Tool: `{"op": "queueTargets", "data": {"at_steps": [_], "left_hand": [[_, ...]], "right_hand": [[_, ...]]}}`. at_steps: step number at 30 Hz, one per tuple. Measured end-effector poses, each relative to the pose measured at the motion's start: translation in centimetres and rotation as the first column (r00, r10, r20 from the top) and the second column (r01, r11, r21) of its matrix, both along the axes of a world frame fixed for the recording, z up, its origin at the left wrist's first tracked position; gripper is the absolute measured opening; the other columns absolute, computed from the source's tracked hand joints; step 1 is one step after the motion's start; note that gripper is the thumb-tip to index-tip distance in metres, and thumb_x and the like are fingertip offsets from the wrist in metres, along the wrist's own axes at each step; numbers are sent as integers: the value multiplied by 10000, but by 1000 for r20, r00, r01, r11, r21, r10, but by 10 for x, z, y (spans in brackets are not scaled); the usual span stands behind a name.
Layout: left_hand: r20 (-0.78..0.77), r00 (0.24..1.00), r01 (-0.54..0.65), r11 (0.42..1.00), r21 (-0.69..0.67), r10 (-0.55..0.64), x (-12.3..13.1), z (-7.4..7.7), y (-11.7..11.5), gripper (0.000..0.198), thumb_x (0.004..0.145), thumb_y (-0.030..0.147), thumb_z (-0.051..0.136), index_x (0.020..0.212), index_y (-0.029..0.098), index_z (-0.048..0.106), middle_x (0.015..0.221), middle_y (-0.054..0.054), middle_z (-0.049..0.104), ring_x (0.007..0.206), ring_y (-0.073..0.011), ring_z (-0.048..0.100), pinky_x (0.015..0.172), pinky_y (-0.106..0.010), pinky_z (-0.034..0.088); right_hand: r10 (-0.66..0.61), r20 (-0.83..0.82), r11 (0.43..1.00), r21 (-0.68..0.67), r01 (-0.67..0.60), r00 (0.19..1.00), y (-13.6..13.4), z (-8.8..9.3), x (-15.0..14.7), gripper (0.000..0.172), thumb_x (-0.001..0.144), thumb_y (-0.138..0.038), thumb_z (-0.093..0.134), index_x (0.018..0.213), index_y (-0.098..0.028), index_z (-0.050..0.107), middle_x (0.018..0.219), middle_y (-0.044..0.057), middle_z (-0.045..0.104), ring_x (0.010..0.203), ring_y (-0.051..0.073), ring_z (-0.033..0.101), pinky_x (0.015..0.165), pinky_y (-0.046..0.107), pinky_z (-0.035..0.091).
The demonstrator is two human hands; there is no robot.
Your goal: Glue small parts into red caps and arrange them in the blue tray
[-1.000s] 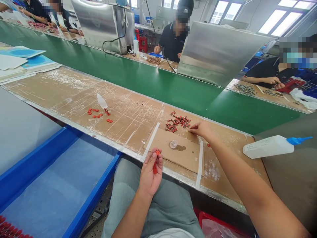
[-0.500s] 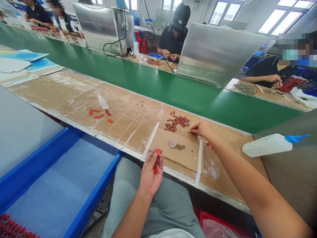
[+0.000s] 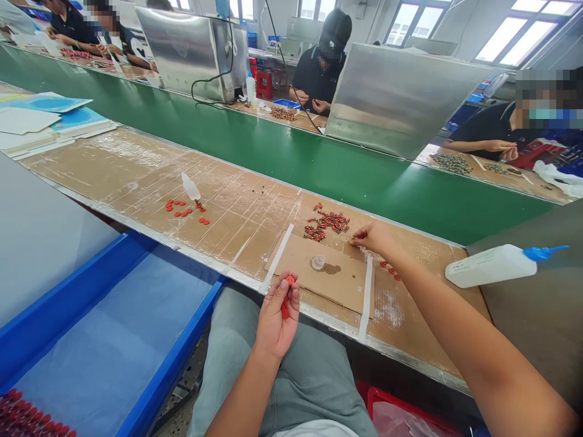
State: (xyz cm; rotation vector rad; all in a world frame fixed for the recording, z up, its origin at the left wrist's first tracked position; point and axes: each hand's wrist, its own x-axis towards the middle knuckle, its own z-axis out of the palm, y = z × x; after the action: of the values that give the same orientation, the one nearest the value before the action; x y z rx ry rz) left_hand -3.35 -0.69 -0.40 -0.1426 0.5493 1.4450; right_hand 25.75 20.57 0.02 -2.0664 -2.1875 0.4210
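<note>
My left hand [image 3: 277,318] is closed, palm up, above the near table edge. Thumb and fingers hold a red disc [image 3: 290,280], and more red pieces [image 3: 285,308] show against the palm. Over the table, my right hand [image 3: 374,238] has its fingertips pinched together; whatever is between them is too small to make out. Just left of it lies a pile of small red-and-dark parts [image 3: 331,223]. A small clear cup [image 3: 317,262] stands on a taped-down cardboard sheet [image 3: 341,291] between my hands. Several red discs [image 3: 390,271] lie beside my right forearm.
A white bottle with a blue nozzle [image 3: 492,267] lies at the right. Further left are a small white bottle [image 3: 190,187] and loose red discs [image 3: 183,212]. A blue tray [image 3: 182,340] sits at lower left. Beyond a green belt [image 3: 273,142], several people work.
My right hand has shifted very slightly to the right, its fingertips still pinched. My left hand stays in place with the red disc.
</note>
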Motion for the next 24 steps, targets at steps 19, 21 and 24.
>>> {"op": "queueTargets", "data": {"at_steps": [19, 21, 24], "left_hand": [[-11, 1000, 11, 1000, 2, -11, 7, 3, -2, 197, 821, 49, 659, 986, 134, 726, 1002, -79, 748, 785, -77, 714, 753, -140, 584], [-7, 1000, 11, 1000, 3, -11, 7, 2, -2, 190, 825, 50, 657, 983, 129, 728, 983, -77, 750, 781, -77, 714, 747, -137, 583], [1, 1000, 11, 1000, -1, -11, 7, 0, -1, 185, 831, 54, 654, 985, 122, 730, 961, -78, 749, 771, -72, 710, 743, -129, 580]], "right_hand": [[48, 0, 997, 52, -48, 999, -8, 0, -19, 229, 656, -234, 708, 870, -208, 783, 703, 58, 717, 704, 210, 653, 657, 293, 466], [41, -101, 994, 101, -31, 994, -21, 0, -21, 344, 721, -276, 653, 1040, -205, 760, 740, 34, 726, 677, 180, 648, 638, 274, 468], [37, -241, 989, 151, 0, 970, -47, -7, -27, 371, 775, -328, 604, 1082, -173, 744, 789, 40, 744, 691, 175, 664, 638, 268, 494]]}}
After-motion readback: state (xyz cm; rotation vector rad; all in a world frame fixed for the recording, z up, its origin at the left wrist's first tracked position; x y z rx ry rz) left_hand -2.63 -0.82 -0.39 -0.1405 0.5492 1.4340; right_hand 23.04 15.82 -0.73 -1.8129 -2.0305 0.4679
